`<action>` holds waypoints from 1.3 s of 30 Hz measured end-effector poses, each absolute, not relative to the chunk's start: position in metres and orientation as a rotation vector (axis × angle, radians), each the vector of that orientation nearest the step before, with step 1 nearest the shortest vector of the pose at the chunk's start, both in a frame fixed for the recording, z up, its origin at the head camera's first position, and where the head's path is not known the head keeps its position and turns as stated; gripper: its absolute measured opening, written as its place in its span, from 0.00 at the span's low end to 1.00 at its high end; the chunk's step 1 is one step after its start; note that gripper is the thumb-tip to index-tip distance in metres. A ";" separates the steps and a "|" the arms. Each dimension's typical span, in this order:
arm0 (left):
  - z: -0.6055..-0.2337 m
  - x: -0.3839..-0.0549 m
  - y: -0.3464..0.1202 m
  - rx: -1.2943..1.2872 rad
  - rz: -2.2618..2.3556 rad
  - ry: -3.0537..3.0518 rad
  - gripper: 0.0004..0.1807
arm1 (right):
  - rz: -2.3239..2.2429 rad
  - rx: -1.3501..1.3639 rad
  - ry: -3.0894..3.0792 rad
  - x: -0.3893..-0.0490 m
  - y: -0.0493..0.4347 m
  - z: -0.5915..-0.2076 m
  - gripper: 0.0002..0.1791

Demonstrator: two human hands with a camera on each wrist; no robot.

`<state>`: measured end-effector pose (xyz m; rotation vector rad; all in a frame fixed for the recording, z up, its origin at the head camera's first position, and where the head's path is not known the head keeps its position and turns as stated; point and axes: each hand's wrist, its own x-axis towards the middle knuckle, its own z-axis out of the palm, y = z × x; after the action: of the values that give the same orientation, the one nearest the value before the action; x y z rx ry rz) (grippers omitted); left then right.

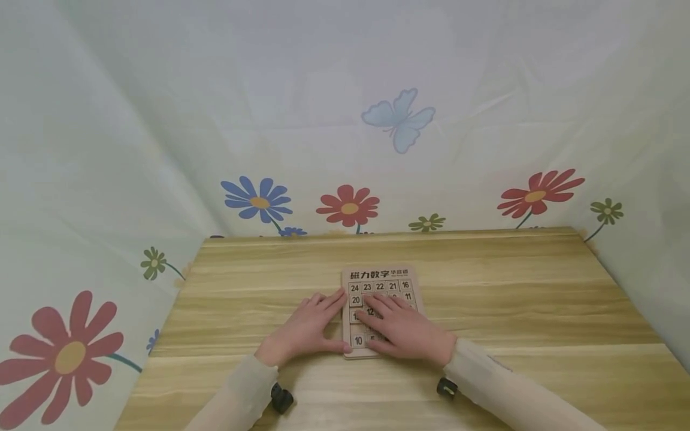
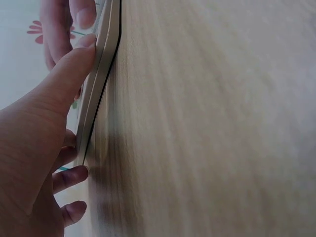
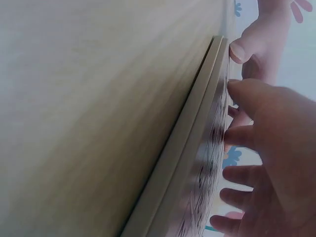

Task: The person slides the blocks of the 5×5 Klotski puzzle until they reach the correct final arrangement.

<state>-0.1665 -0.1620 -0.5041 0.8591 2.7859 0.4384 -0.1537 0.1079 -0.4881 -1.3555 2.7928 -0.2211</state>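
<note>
A wooden sliding number puzzle lies flat on the table, with numbered tiles in rows under a line of printed characters. At its left edge is my left hand, fingers fairly straight against the side and thumb at the near left corner. My right hand reaches over the tiles from the right, fingers extended and spread, fingertips touching them. It covers much of the middle and lower rows. A bare strip shows above the 10 tile. In the right wrist view, the board's thick side runs beside my right fingers.
The wood-grain table stretches around the board on all sides. Behind and at the sides hangs a pale cloth printed with flowers and a butterfly. Small black devices sit at both wrists.
</note>
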 end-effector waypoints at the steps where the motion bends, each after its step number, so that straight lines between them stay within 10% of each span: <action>1: -0.505 -0.166 -0.162 0.858 0.439 2.785 0.64 | -0.210 -1.362 2.799 -0.155 0.107 -0.489 0.34; 39: -0.500 -0.165 -0.162 0.848 0.461 2.781 0.63 | -0.197 -1.199 2.739 -0.177 0.091 -0.477 0.34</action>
<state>-0.1646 -0.1620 -0.5002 0.8476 2.7813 0.4607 -0.1766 0.0912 -0.4770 -1.1993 2.7393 -0.1969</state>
